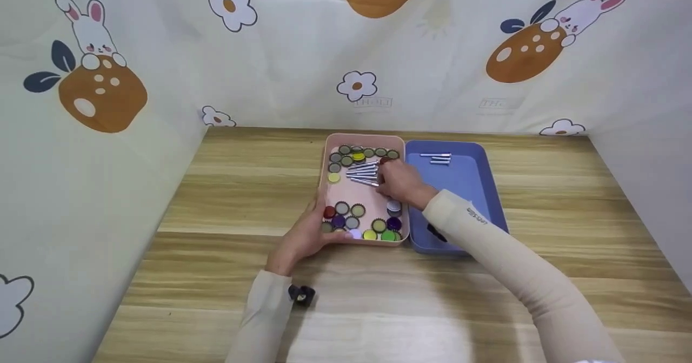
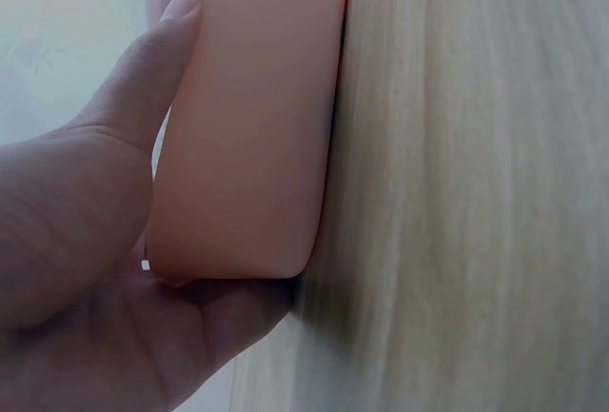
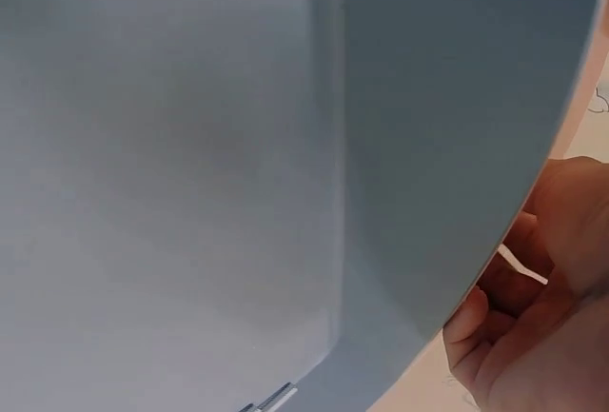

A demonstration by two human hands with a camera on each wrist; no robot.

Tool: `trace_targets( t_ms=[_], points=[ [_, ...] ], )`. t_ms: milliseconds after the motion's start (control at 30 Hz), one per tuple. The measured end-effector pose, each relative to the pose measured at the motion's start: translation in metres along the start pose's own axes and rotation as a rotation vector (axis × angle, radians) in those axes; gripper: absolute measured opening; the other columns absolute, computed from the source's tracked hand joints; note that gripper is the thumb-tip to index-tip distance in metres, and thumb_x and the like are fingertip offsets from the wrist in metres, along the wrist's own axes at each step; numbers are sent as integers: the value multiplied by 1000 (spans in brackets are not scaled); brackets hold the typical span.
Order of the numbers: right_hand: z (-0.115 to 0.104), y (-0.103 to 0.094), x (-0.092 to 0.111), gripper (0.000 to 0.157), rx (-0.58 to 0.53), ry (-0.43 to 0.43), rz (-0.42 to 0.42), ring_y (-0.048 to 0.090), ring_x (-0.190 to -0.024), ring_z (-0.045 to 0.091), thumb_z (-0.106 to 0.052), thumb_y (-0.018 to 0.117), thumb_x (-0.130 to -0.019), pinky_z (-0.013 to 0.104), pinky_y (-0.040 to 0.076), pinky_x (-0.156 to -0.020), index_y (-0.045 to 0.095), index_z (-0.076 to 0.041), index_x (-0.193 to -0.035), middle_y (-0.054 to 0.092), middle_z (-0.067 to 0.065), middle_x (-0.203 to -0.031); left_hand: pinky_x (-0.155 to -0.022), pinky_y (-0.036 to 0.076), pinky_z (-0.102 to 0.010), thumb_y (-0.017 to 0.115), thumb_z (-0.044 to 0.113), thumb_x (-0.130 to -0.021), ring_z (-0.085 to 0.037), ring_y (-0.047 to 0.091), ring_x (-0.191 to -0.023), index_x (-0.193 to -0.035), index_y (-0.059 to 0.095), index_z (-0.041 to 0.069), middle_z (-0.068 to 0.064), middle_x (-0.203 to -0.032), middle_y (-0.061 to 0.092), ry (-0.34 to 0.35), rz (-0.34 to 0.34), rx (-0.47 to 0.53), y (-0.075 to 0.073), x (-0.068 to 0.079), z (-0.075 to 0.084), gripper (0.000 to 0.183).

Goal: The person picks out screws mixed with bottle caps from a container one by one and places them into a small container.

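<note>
A pink tray [image 1: 351, 194] and a blue tray [image 1: 457, 179] stand side by side on a wooden tabletop [image 1: 238, 190], before a backdrop [image 1: 292, 54] printed with rabbits and flowers. Bottle caps [image 1: 357, 210] crowd the pink tray's far and near ends. Between them lies a fan of metal screws [image 1: 361, 173], heads to the right; a few more lie at the blue tray's far end. The trays' adjoining walls rise between the two groups. The right sleeve [image 1: 508, 255] slants over the blue tray, hiding part of it. The right hand [image 1: 401, 182] bends down into the pink tray, fingers curled at the screw heads; whether they pinch one cannot be told. The left hand [image 1: 306, 234] grips the pink tray's near left corner, thumb along the near rim.
</note>
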State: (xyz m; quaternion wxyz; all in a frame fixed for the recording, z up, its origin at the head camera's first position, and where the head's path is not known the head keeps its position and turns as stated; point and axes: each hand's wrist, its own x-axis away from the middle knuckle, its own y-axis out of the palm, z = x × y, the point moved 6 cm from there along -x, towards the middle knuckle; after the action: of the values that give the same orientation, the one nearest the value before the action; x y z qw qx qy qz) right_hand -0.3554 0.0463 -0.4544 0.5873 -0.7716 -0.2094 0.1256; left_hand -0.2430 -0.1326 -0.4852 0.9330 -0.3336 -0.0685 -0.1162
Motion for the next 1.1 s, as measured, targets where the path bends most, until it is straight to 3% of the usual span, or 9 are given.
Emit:
trace_targets(
  t_ms=[267,500,733,1100],
  points=[
    [0,1,0,9,-23,-36,58,66,-71,26,-12,74,-82,41,58,-66,74,-4,-77,73,12,-78,-127,19,-48,85,37,-79,-35,21,-154,-161,-12,22,-17,-170,6,-7,-3,5,1,0,-1,128],
    [3,4,1,8,-82,-45,84,62,-71,25,-7,72,-75,40,55,-67,71,-1,-81,71,14,-79,-127,19,-50,84,39,-78,-38,19,-154,-162,-10,18,-18,-169,4,-8,-7,-12,0,0,-2,128],
    [3,1,3,8,-111,-92,172,61,-70,27,-6,72,-74,42,53,-65,68,-1,-78,70,13,-75,-127,19,-48,85,36,-77,-36,21,-154,-162,-10,18,-20,-168,9,41,6,6,-1,0,1,129],
    [7,2,2,10,-184,-75,145,63,-72,26,-9,74,-80,38,55,-67,70,-1,-84,72,14,-81,-126,20,-51,85,37,-78,-39,22,-153,-162,-9,18,-21,-168,9,19,3,0,-1,1,-1,127]
  ],
)
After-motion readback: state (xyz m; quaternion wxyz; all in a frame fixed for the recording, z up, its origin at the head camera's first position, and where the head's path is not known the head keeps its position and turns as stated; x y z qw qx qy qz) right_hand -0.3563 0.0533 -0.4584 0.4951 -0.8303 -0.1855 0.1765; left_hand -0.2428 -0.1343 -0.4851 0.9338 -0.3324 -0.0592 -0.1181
